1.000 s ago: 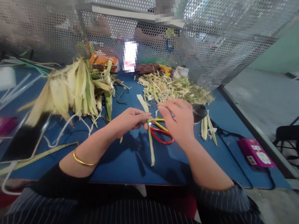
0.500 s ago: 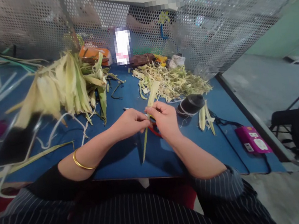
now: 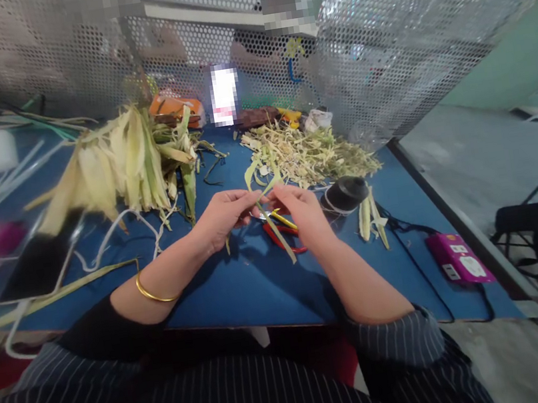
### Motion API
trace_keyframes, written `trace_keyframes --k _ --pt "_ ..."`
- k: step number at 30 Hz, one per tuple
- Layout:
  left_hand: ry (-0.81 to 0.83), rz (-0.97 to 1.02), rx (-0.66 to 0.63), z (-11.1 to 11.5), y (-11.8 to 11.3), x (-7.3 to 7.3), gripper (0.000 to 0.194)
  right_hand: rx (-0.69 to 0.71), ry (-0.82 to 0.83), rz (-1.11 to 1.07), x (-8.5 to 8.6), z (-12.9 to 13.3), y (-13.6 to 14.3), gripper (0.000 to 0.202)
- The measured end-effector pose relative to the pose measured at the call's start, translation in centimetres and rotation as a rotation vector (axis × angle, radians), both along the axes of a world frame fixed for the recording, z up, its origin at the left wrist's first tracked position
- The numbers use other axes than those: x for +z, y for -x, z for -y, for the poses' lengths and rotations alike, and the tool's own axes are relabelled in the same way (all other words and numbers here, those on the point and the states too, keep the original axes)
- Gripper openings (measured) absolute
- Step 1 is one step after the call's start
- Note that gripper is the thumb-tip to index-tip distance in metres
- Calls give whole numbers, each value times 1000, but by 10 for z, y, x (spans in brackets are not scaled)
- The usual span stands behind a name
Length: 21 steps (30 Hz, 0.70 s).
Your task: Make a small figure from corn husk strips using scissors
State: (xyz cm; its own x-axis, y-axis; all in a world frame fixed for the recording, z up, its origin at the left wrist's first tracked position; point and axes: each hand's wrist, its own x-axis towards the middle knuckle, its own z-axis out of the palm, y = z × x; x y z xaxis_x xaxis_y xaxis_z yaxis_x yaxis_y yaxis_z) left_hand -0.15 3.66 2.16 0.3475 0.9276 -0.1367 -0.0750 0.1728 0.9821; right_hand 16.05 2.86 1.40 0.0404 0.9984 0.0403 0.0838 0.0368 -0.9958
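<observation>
My left hand [image 3: 228, 219] and my right hand [image 3: 304, 213] meet over the blue table [image 3: 241, 286], fingertips pinched close together. Between them is a thin, pale green corn husk strip [image 3: 280, 235]. One end bends up in a loop above the fingers, and the other hangs down toward the table. Both hands are closed on the strip. Under the right hand lies a tool with red handles [image 3: 272, 233], partly covered, with a yellow piece beside it. A black cone of thread [image 3: 345, 195] stands tilted just right of my right hand.
At the left lies a heap of corn husks [image 3: 116, 163], near a phone [image 3: 40, 259] and its white cable [image 3: 104, 246]. Husk scraps [image 3: 302, 149] are piled at the back. A pink box [image 3: 459, 258] sits at the right edge. A perforated metal screen [image 3: 248, 63] borders the back.
The husk strip, earlier nearly straight between my fingers, is now bent into a loop, its lower end swung right. My right hand has shifted slightly, and more of the red-handled tool shows.
</observation>
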Motion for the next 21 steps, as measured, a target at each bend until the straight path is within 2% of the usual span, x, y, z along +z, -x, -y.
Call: trace_keyframes --k 2,7,9,12,15,18,21 --pt "-35 -50 -26 3 -2 0 26 74 68 -120 -4 2 7 28" --pt "-50 -147 -82 6 -5 -1 24 -89 8 -164 -10 5 14 18" --pt "-21 -137 -81 4 -4 -2 22 -89 -14 -150 -12 2 12 19" --pt "11 -55 -38 1 -2 -2 24 -40 -10 -133 -10 -3 4 28" --pt "33 45 31 -3 2 1 31 36 49 -75 1 -4 -7 40" --pt "25 102 96 -6 5 2 28 226 86 93 12 2 -11 33" --pt "21 114 169 -7 4 -1 21 301 19 295 19 9 -8 24"
